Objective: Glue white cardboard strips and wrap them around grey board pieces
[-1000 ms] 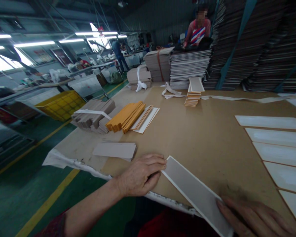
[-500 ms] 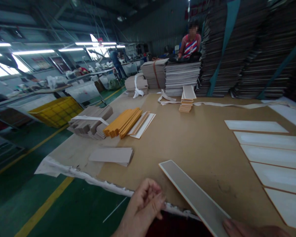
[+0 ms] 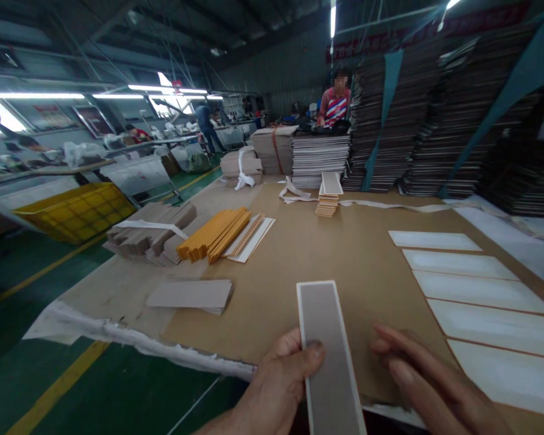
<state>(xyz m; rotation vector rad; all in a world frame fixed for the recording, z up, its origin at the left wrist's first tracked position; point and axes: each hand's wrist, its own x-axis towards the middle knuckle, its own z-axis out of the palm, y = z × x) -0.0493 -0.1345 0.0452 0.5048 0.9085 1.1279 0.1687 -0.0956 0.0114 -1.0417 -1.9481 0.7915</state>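
My left hand (image 3: 283, 377) grips a long grey board strip (image 3: 327, 356) with a pale border, thumb on its face and fingers beneath. The strip stands nearly lengthwise away from me over the table's front edge. To its right, my right hand (image 3: 428, 377) is off the strip and holds nothing, its thumb and fingers apart. Several white panels with orange-brown edges (image 3: 485, 323) lie in a row on the right. A small stack of grey strips (image 3: 190, 294) rests on the left, behind my left hand.
Orange strips (image 3: 215, 232) lie bunched beside a tied grey bundle (image 3: 149, 232) on the brown tabletop (image 3: 308, 241). A short stack of bordered pieces (image 3: 329, 196) stands farther back. Tall board stacks (image 3: 394, 121) line the rear, where another person (image 3: 334, 107) sits. A yellow bin (image 3: 75, 211) is beyond the left edge.
The grey strip has passed from my right hand to my left and swung from a slant to nearly straight. My right hand has let go and come up. The view has shifted right.
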